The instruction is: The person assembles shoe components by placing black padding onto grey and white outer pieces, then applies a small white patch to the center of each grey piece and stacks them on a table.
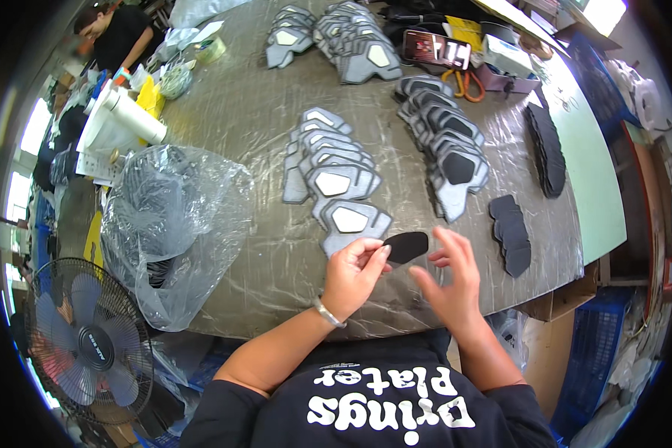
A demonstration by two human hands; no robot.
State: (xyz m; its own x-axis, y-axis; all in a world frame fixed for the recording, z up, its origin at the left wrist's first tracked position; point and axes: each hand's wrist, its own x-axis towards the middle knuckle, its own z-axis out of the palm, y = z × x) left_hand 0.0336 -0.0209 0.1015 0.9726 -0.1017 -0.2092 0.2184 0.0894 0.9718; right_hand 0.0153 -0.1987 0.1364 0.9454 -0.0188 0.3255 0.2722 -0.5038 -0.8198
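Note:
Pinched between thumb and fingers of my left hand [355, 272] is a small black pad [408, 248] with rounded edges. My right hand [455, 280] hovers just right of it, fingers apart and holding nothing. Directly beyond the left hand lies an overlapping row of grey shaped pieces with white patches [333, 181]. Farther right runs another row of grey pieces with black patches [457, 169]. A short stack of overlapping black pads [510, 236] rests to the right of my right hand.
A clear plastic bag [175, 231] of dark pieces sits at left, above a fan [91, 347]. More grey pieces [369, 60] lie at the back, near a phone [437, 50] and orange-handled scissors [464, 84]. Black pads [546, 149] line the right edge. A person [123, 33] is at far left.

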